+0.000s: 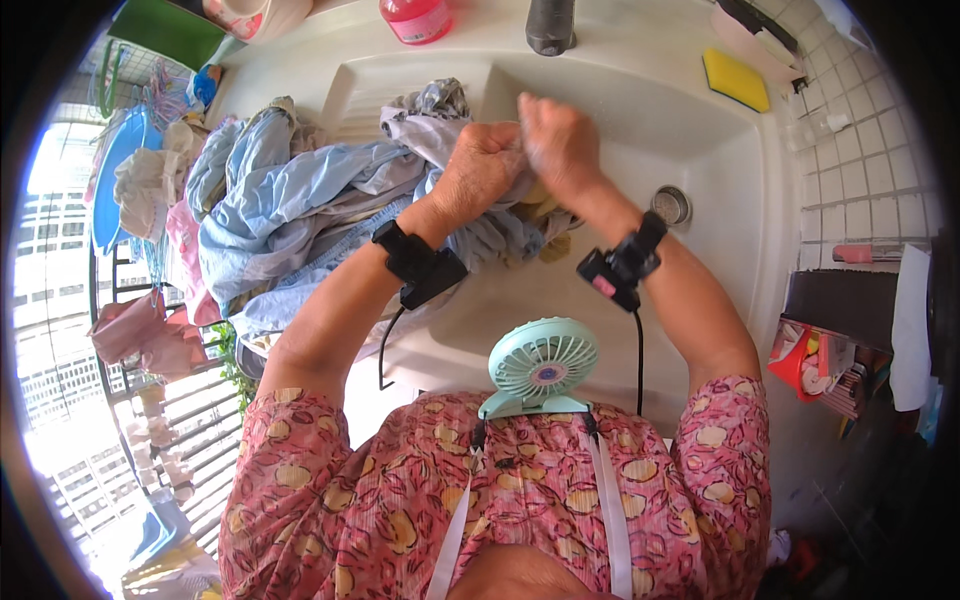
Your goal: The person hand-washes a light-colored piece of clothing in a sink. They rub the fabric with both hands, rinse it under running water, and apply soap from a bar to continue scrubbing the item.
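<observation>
My left hand [480, 165] is closed on a wet grey garment [427, 131] at the left side of the sink basin. Pressed up beside it, my right hand [559, 142] is curled into a fist, blurred, with cloth showing just under it. The fingers of both hands hide most of the gripped fabric. A large heap of light blue and grey laundry [300, 195] fills the left side and hangs over the ribbed washboard area [360, 97]. Yellowish cloth [555, 247] lies below my right hand on the basin floor.
A metal drain strainer [671, 205] sits right of my hands. Along the back stand a pink liquid bottle [416, 19] and a dark faucet [550, 26]. A yellow sponge [735, 79] rests on the right rim. A mint-green portable fan [544, 360] hangs at my chest.
</observation>
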`<state>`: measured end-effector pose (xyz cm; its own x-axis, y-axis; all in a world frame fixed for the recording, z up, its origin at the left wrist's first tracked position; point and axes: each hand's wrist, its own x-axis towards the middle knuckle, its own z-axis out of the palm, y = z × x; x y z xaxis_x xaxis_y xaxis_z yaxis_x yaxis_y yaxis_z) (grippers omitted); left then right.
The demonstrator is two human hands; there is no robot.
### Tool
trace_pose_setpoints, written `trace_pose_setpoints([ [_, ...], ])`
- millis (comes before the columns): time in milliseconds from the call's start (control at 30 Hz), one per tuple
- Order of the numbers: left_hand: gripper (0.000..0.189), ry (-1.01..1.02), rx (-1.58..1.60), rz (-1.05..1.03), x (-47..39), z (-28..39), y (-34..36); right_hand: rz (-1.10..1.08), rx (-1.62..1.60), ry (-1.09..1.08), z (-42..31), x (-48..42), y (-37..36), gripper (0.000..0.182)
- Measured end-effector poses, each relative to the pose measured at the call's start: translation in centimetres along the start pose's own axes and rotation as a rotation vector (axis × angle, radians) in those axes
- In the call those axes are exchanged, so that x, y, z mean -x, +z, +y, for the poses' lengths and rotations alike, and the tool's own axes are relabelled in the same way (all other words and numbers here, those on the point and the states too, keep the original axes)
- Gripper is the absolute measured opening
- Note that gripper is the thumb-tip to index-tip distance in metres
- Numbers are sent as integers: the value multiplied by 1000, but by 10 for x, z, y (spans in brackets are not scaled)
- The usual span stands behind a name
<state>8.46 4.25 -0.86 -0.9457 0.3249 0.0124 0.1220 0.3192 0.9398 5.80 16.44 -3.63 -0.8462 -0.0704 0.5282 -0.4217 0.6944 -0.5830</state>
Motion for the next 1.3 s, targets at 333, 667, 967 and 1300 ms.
trace_pose_setpoints([
  [333,14,-61,73,-50,3,15,1,-20,-14,79,14,-8,-12,27],
  [667,12,165,-259,2,-4,-2,-5,-96,148,-129,-9,12,-5,21],
  [967,35,-171,821,-35,-1,-1,-25,-423,-493,382,45,-7,-29,21],
  [1300,43,-194,820,-155,-6,-2,-41,-730,-1028,494,39,-12,-65,23],
])
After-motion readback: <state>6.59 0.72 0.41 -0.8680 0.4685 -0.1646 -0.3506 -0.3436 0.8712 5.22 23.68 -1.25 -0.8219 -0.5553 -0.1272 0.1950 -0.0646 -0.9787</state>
